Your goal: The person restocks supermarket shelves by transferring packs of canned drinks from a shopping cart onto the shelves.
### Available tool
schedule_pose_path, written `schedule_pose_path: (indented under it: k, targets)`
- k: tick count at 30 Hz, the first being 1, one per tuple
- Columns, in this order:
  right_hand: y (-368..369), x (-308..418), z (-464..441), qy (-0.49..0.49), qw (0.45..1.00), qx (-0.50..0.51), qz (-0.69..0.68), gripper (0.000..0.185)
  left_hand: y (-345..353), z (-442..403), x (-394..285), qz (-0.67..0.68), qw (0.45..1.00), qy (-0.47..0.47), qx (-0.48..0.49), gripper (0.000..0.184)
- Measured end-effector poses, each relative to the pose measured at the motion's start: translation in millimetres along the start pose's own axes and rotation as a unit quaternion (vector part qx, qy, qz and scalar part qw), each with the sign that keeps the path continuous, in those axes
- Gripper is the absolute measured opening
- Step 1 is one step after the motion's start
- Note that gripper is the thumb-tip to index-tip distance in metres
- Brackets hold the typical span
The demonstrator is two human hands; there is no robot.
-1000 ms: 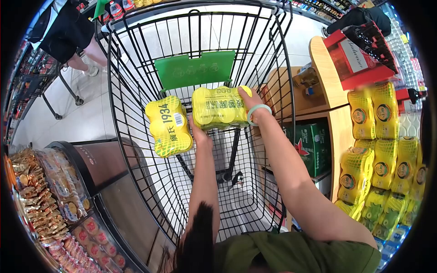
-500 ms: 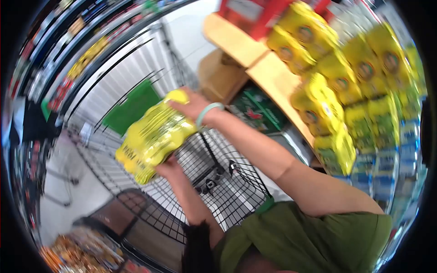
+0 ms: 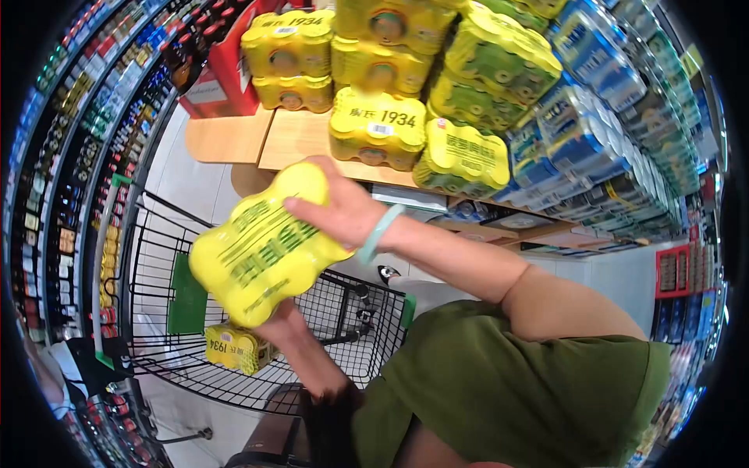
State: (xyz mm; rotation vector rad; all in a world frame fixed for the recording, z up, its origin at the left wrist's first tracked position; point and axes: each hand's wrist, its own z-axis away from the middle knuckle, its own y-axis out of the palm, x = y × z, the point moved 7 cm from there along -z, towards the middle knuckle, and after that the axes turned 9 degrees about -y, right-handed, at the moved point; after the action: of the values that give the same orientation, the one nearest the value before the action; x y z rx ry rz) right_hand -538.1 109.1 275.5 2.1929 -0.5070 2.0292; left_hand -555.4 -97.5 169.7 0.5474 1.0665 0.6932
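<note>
Between my hands is a yellow shrink-wrapped pack of cans (image 3: 261, 242) with green print, tilted and held above the shopping cart. My right hand (image 3: 335, 207), with a pale green bangle at the wrist, grips its upper right end, thumb on the printed face. My left hand (image 3: 289, 327) holds it from below at the lower edge; those fingers are mostly hidden behind the pack. Below, a second yellow can pack (image 3: 234, 349) marked 1934 sits in the cart. The black wire shopping cart (image 3: 187, 366) has a green panel (image 3: 186, 292) at its far left.
A wooden display stand (image 3: 300, 144) carries stacked yellow can packs (image 3: 378, 129), with blue can packs (image 3: 577, 132) to the right. A red crate (image 3: 222, 90) of bottles stands at its left end. Bottle shelves (image 3: 58, 195) line the left. Part of another person (image 3: 55, 382) shows at lower left.
My view has swung so the display stand now spans the top. The held pack's printed face is turned more toward me. A pack in the cart now shows beneath it.
</note>
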Motion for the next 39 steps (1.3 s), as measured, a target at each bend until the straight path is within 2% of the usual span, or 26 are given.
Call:
schedule_pose_path:
  k: [3, 6, 7, 9, 12, 15, 20, 23, 25, 28, 33, 36, 39]
  targets:
    - [-73.9, 0.3, 28.1, -0.012, 0.993, -0.119, 0.006, 0.070, 67.0, 15.7, 41.4, -0.025, 0.992, -0.070, 0.098, 0.049]
    - [-138.3, 21.2, 66.3, 0.160, 0.976, -0.145, -0.005, 0.075, 108.4, 29.2, 92.4, -0.057, 0.980, -0.156, 0.106, 0.048]
    - [-158.4, 10.9, 66.1, 0.081, 0.974, -0.210, -0.014, 0.073, 121.2, 31.6, 110.4, -0.067, 0.974, -0.175, 0.127, 0.048]
    - [-198.1, 4.3, 81.6, 0.059, 0.971, -0.233, -0.006, 0.069, 132.4, 30.7, 148.0, -0.090, 0.960, -0.217, 0.154, 0.048]
    - [-239.7, 1.4, 98.7, 0.062, 0.952, -0.298, -0.010, 0.064, 161.6, 33.7, 189.2, -0.117, 0.937, -0.246, 0.219, 0.046]
    - [-263.7, 4.0, 110.2, 0.073, 0.944, -0.320, -0.030, 0.061, 180.7, 36.3, 220.4, -0.108, 0.918, -0.292, 0.245, 0.046]
    - [-285.6, -24.2, 116.6, 0.036, 0.936, -0.337, -0.096, 0.056, 196.7, 40.3, 242.8, -0.151, 0.913, -0.294, 0.238, 0.050]
    - [-295.7, -37.6, 118.0, 0.060, 0.933, -0.348, -0.074, 0.060, 201.7, 39.8, 251.7, -0.158, 0.914, -0.289, 0.236, 0.052]
    - [-304.7, -47.5, 116.6, 0.042, 0.939, -0.340, -0.041, 0.064, 204.6, 40.8, 254.3, -0.148, 0.911, -0.293, 0.248, 0.052]
    - [-308.3, -46.3, 116.0, 0.093, 0.932, -0.349, -0.032, 0.068, 203.2, 37.7, 258.7, -0.173, 0.918, -0.296, 0.201, 0.053]
    - [-315.1, -59.3, 115.5, 0.096, 0.928, -0.357, -0.038, 0.071, 207.9, 36.8, 262.9, -0.175, 0.916, -0.298, 0.203, 0.055]
    - [-316.2, -62.6, 115.4, 0.125, 0.927, -0.350, -0.044, 0.071, 209.9, 34.4, 261.9, -0.216, 0.918, -0.266, 0.202, 0.056]
    - [-317.0, -54.0, 115.2, 0.139, 0.929, -0.341, 0.019, 0.074, 209.5, 36.7, 264.1, -0.219, 0.916, -0.273, 0.197, 0.056]
